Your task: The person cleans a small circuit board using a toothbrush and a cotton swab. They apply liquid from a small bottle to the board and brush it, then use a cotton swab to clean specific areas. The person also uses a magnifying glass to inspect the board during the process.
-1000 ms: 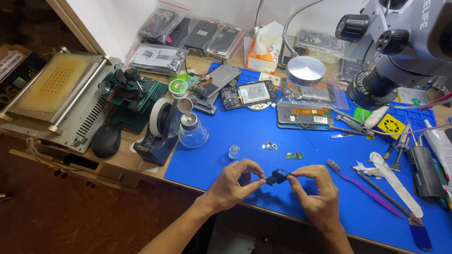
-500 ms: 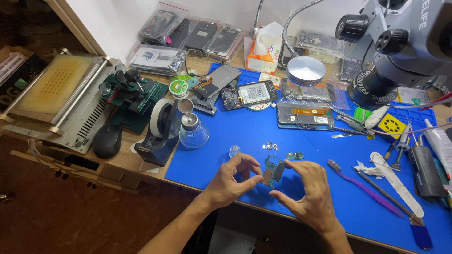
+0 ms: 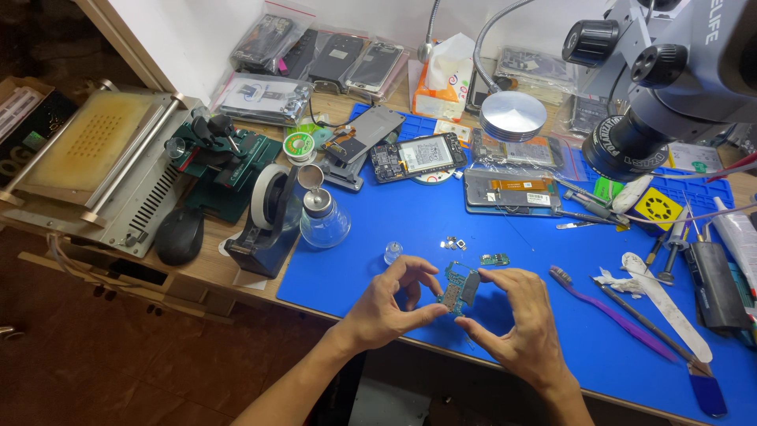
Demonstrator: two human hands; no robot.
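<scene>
A small green circuit board [image 3: 457, 288] sits between the two hands, held just above the blue mat [image 3: 410, 213] near its front edge. The left hand [image 3: 392, 300] pinches the board's lower end between thumb and fingers, the other fingers curled loosely over it. The right hand [image 3: 520, 319] touches the board's upper right edge with its fingertips, thumb beneath (the grip looks light). A few tiny loose parts [image 3: 453, 243] lie on the mat just beyond the board, and a purple toothbrush [image 3: 611, 314] lies to the right.

one circuit board [image 3: 458, 287], two hands [image 3: 393, 304], one purple toothbrush [image 3: 609, 311]
</scene>
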